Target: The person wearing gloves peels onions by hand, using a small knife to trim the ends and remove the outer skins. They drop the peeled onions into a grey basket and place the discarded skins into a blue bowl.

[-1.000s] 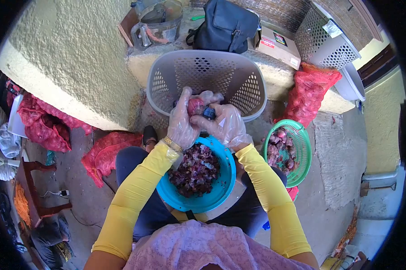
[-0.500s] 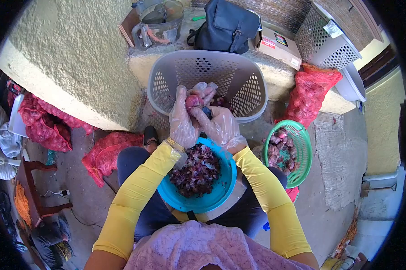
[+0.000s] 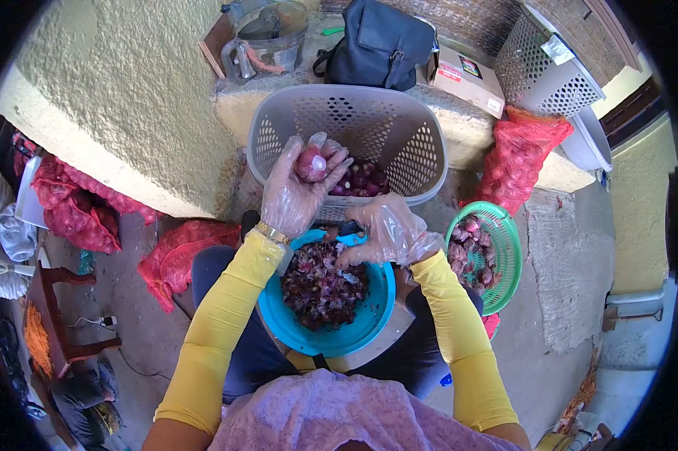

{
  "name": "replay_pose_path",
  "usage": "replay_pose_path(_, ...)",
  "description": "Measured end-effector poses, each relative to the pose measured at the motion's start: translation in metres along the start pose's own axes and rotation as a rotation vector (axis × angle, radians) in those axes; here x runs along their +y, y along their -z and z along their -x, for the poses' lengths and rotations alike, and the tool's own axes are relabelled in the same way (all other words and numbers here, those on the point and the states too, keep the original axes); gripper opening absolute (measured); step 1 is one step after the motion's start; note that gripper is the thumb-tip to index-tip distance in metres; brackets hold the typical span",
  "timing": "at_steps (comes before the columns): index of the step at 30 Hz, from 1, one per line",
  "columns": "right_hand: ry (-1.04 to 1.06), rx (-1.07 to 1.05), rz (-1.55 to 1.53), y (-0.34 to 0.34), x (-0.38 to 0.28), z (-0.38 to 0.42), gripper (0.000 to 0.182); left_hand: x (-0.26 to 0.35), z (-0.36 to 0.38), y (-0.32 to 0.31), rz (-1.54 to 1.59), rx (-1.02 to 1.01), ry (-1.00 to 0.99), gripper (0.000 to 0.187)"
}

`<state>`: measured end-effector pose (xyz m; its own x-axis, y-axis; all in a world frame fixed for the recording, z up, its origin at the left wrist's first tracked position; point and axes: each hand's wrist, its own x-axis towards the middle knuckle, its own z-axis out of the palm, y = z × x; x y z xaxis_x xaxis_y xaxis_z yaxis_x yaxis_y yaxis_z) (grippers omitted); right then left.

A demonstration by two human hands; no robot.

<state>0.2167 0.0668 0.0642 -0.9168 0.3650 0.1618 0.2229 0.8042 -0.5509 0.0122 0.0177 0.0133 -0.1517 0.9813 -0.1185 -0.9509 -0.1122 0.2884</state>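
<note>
My left hand (image 3: 294,192), in a clear plastic glove, cups a red onion (image 3: 311,164) with a pale cut end over the grey basket. My right hand (image 3: 391,231), gloved the same way, is above the rim of the blue basin (image 3: 384,301). Its fingers pinch a small dark knife-like tool (image 3: 349,228), partly hidden by the glove. Dry onion skins (image 3: 324,289) fill much of the basin, which sits between my knees. Inside the grey perforated basket (image 3: 421,199) lie several red onions (image 3: 363,179).
A green basket (image 3: 513,259) with onions stands on the right. Red mesh sacks (image 3: 523,154) (image 3: 185,252) stand or lie on both sides. On the ledge behind are a dark backpack (image 3: 384,45), a cardboard box (image 3: 466,79) and a clear bucket (image 3: 279,37).
My hands have moved apart. The left has turned palm up, showing the onion's cut end; the right has come down toward me, over the basin, with the dark tool.
</note>
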Motion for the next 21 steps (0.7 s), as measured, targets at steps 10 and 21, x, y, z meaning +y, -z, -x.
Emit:
replay_pose_path(10,0.005,-0.148,0.155,0.001,0.004,-0.001,0.051,-0.003,0.000,-0.001,-0.229,-0.093,-0.021,0.040)
replay_pose_path(21,-0.189,0.459,0.074,-0.007,0.017,-0.009,0.045,-0.010,0.008,-0.004,-0.449,-0.026,0.151,0.050)
